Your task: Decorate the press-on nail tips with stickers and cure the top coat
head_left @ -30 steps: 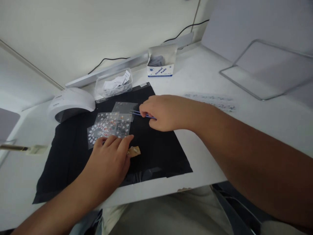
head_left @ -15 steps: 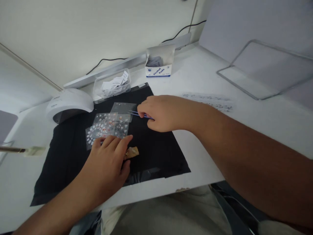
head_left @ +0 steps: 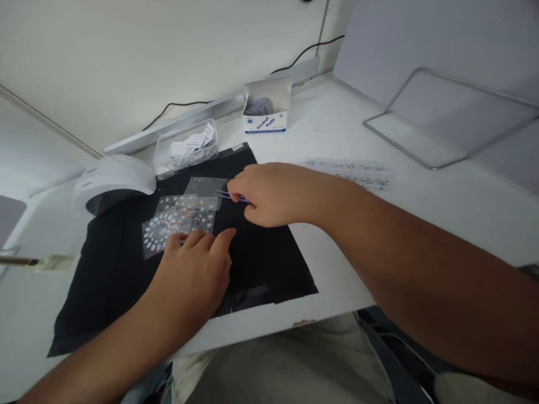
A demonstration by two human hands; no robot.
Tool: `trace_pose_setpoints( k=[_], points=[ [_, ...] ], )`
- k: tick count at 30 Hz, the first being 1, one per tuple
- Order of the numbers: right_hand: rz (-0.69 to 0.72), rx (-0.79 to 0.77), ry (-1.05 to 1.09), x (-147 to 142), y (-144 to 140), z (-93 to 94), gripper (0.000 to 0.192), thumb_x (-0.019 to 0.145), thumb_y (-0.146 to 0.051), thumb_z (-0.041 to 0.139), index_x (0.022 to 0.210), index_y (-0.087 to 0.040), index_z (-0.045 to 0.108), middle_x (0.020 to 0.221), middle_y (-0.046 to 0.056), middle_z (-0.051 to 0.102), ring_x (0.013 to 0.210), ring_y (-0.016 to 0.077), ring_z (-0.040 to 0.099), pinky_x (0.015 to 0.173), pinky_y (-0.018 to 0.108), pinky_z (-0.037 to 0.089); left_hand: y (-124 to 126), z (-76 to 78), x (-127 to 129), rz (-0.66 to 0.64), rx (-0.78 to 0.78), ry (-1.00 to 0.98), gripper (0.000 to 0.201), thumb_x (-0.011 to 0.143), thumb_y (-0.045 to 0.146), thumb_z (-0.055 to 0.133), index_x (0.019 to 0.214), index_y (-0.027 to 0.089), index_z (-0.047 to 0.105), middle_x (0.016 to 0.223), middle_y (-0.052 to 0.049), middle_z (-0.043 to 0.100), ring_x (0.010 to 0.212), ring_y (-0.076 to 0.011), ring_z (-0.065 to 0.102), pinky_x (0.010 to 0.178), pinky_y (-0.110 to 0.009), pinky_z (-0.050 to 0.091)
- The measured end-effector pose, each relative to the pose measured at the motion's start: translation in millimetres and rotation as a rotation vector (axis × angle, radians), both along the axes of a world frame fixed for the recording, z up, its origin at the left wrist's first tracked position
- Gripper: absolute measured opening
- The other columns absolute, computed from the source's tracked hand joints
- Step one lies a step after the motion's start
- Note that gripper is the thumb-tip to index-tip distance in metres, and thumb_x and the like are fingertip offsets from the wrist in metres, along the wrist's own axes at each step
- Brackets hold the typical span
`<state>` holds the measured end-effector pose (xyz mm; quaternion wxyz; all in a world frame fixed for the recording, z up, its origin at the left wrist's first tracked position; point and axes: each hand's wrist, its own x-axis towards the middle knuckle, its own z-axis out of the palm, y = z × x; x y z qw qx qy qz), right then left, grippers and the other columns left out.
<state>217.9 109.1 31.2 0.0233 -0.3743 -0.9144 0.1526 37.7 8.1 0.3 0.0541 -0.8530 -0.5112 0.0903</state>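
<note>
My right hand [head_left: 269,193] is closed around a pair of slim bluish tweezers [head_left: 223,195]. The tips point left, just over the edge of a clear sheet [head_left: 206,184]. Lower down, my left hand [head_left: 196,269] has its fingers curled, with the thumb side towards the right. Only a sliver of a small tan piece [head_left: 229,259] shows beside its fingers; the rest is hidden behind the hand. Beyond the left fingertips, overlapping clear sheets [head_left: 168,221] dotted with white ovals and some orange spots lie on a black cloth [head_left: 269,258].
A white domed lamp [head_left: 115,179] stands at the cloth's left. Behind are a clear plastic tub [head_left: 185,148] of paper packets and an open alcohol pads box [head_left: 266,120]. A sheet with rows of small shiny pieces [head_left: 370,180], a wire frame [head_left: 396,134] and a brush [head_left: 37,262] flank the cloth.
My left hand has turned and its fingers have curled, covering most of the tan piece that showed before. The right hand keeps the tweezers near the same sheet. The view has shifted slightly.
</note>
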Motion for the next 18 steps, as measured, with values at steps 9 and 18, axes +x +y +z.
trace_pose_setpoints(
  k=[9, 18],
  points=[
    [0.004, -0.011, -0.019, 1.5, -3.4, 4.4, 0.023, 0.077, -0.014, 0.053, 0.098, -0.017, 0.063, 0.105, 0.010, 0.067, 0.077, 0.0202, 0.059, 0.059, 0.031, 0.032, 0.7, -4.3, -3.5, -0.010, 0.016, -0.039, 0.038, 0.091, 0.014, 0.046, 0.129, 0.015, 0.050, 0.104, -0.014, 0.073, 0.097, -0.0332, 0.067, 0.082, -0.054, 0.048],
    [0.012, 0.015, -0.012, 0.7, -2.2, 1.5, 0.023, 0.076, -0.015, 0.054, 0.097, -0.019, 0.063, 0.102, 0.009, 0.067, 0.078, 0.0210, 0.059, 0.060, 0.030, 0.033, -2.2, -0.9, -3.7, 0.008, 0.024, -0.082, 0.040, 0.089, 0.017, 0.047, 0.129, 0.016, 0.047, 0.106, -0.014, 0.072, 0.101, -0.0338, 0.065, 0.085, -0.056, 0.047]
  ],
)
